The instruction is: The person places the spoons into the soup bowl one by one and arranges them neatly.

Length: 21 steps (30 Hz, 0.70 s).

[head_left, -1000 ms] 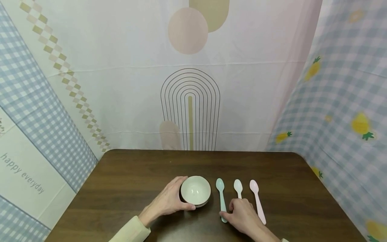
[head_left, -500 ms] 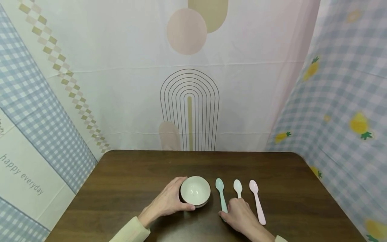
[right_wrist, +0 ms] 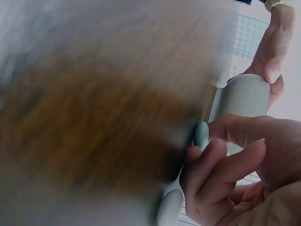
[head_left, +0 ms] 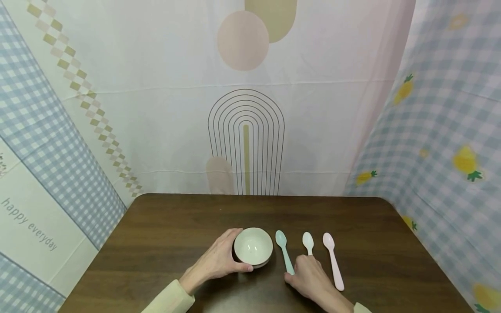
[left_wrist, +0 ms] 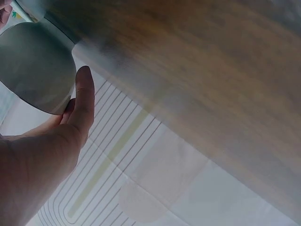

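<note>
A round bowl [head_left: 253, 247] with a pale inside stands on the brown table [head_left: 176, 217]. My left hand [head_left: 219, 258] holds it from the left, thumb at the near side and fingers round the far side; the left wrist view shows this hand [left_wrist: 61, 132] against the bowl [left_wrist: 37, 66]. Right of the bowl lies a mint-green spoon [head_left: 285, 252]. The thumb and a finger of my right hand [head_left: 311, 278] pinch its handle end, seen close up on the spoon [right_wrist: 201, 135] in the right wrist view. This hand covers the handle of a white spoon [head_left: 308, 241].
A pink spoon [head_left: 333, 263] lies just right of my right hand, bowl end away from me. Behind the table hangs a pale patterned cloth [head_left: 176, 130]. Checked cloths flank the left [head_left: 43, 100] and right [head_left: 442, 143] sides.
My right hand has closed its thumb and finger on the green spoon's handle. The spoon's bowl end has swung left, toward the bowl. My left hand and the bowl stay put.
</note>
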### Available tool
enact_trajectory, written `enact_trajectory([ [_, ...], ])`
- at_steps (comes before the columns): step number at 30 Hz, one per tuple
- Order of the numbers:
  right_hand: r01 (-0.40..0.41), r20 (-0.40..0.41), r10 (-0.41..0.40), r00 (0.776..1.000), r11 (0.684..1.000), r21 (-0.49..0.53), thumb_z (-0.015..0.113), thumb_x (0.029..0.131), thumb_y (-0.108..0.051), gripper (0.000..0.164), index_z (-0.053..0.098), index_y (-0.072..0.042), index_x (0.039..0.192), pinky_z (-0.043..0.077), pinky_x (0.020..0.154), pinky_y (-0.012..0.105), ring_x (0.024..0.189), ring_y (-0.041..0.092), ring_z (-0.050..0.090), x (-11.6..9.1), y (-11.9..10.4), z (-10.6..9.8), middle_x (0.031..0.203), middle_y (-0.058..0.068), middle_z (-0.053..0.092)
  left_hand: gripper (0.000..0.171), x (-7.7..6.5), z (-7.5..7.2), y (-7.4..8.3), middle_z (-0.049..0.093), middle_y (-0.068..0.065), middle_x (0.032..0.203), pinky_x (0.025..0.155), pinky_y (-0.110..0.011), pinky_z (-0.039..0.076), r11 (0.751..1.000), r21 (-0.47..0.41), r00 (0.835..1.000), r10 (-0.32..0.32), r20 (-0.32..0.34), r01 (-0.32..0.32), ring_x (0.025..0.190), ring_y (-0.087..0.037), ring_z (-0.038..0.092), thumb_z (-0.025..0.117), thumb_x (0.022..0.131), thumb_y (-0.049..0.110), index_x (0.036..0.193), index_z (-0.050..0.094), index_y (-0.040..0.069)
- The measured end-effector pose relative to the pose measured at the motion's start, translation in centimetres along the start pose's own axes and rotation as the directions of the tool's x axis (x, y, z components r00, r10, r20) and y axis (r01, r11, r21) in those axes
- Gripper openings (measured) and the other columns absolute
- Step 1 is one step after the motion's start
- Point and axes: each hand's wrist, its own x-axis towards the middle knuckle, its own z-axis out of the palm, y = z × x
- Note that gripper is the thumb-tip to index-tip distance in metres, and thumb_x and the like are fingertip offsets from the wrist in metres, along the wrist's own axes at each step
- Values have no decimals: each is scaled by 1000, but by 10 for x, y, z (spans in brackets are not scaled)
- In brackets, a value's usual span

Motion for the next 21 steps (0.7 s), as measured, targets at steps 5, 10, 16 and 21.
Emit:
enact_trajectory([
  [5,-24,9,25,1000,1000,-18,81,71,-12,42,45,-18,49,30,46,23,47,9,37,0,-3,0,47,-14,32,104,0,0,-1,61,-18,154,114,-60,54,1000,-2,1000,-4,7,4,140,-37,63,101,70,47,153,56,4],
  [10,-30,9,30,1000,999,-20,79,69,-12,40,46,-17,48,32,46,24,48,10,38,0,-3,1,47,-14,33,104,0,0,-2,60,-19,155,114,-61,54,1000,0,1000,-10,11,10,140,-38,62,100,71,47,154,55,3],
  [16,-40,23,41,999,999,-16,79,68,-12,36,48,-16,50,33,46,25,48,11,40,-1,-2,1,48,-12,37,103,-1,1,-2,61,-18,153,113,-60,55,1000,7,1000,6,2,-6,139,-37,63,100,71,47,153,56,4],
  [21,-47,40,46,998,999,5,79,69,-10,35,50,-16,52,33,48,25,49,11,41,-1,-2,-1,49,-11,39,103,-1,0,-2,60,-18,155,114,-61,54,1000,2,1000,-4,12,4,141,-38,61,99,72,48,154,55,4],
])
